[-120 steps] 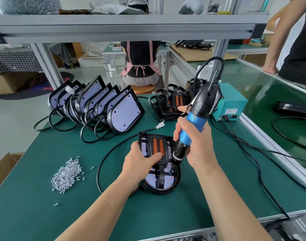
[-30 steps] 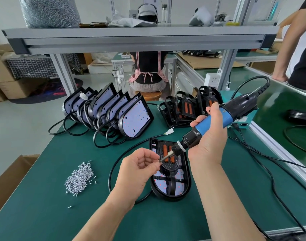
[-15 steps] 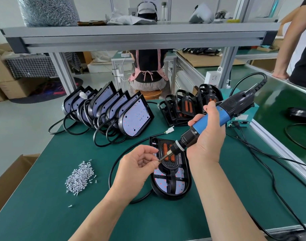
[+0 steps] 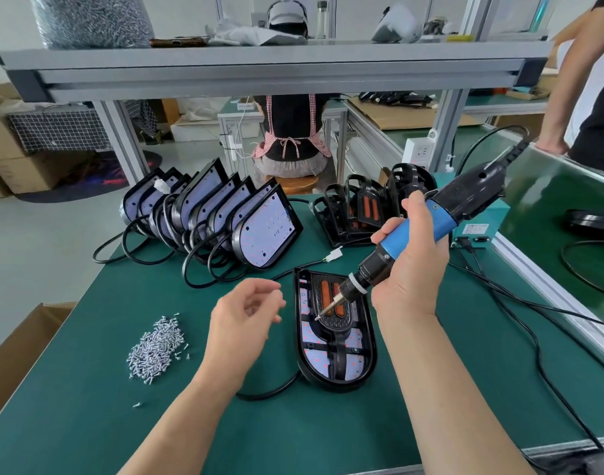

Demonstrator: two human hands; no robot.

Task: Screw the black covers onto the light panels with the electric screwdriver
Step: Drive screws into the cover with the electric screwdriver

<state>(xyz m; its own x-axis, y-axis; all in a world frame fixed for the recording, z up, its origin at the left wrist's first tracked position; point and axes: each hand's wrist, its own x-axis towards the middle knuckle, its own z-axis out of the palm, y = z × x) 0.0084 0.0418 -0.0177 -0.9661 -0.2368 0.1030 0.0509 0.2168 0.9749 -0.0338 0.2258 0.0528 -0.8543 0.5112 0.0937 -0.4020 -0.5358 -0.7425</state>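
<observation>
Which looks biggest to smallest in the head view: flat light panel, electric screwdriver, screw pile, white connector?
1. The flat light panel and electric screwdriver look alike; the screwdriver is nearer the camera, so they are unranked.
2. The screw pile.
3. The white connector.

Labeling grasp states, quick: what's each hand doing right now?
Left hand: open, fingers loosely curled, nothing visible in it.
Right hand: closed around the electric screwdriver.

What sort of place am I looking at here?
Probably a small factory assembly station for lamps: a green workbench holds a row of light panels and a heap of loose screws, and the right hand grips a corded electric screwdriver.
</observation>
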